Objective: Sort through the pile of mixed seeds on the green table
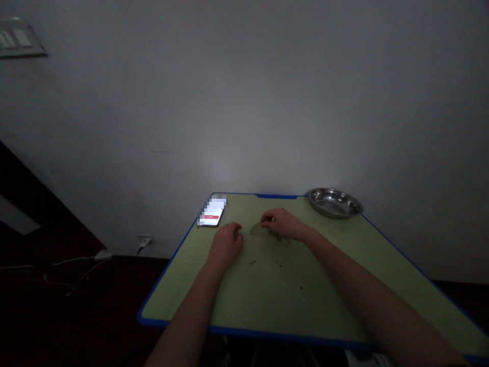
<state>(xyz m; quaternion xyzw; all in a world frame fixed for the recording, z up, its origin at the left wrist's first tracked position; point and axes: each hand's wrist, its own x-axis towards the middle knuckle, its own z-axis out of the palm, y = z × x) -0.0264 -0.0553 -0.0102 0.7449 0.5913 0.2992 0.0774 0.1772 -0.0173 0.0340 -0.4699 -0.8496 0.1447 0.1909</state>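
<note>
Just right of a clear curved piece (255,229), touching or almost touching its edge: right hand (284,224), fingers bent down and drawn close to the thumb. Cannot tell whether gripping the piece or merely resting against it. Left of the curved piece and slightly nearer the wearer, with a gap between: left hand (226,244), half curled, thumb and forefinger apart, nothing visible in the grasp. Between the two hands, then, the curved piece itself, apparently on the green table (244,306), clearly nearer to the right hand; arc bulging away from the wearer, long axis seemingly side to side, from left hand toward right, though uncertain with the right end hidden by fingers.

Close on the right of the curved piece, partly under the right hand: small items (283,241), too dim to name. On the wearer's side of it: dark specks (254,262), two almost straight in front, others off to the right. Beyond it and left: a lit phone (213,211). Beyond it and well to the right: a metal bowl (336,203). Far left of it, off the table: a wall socket (144,241).
</note>
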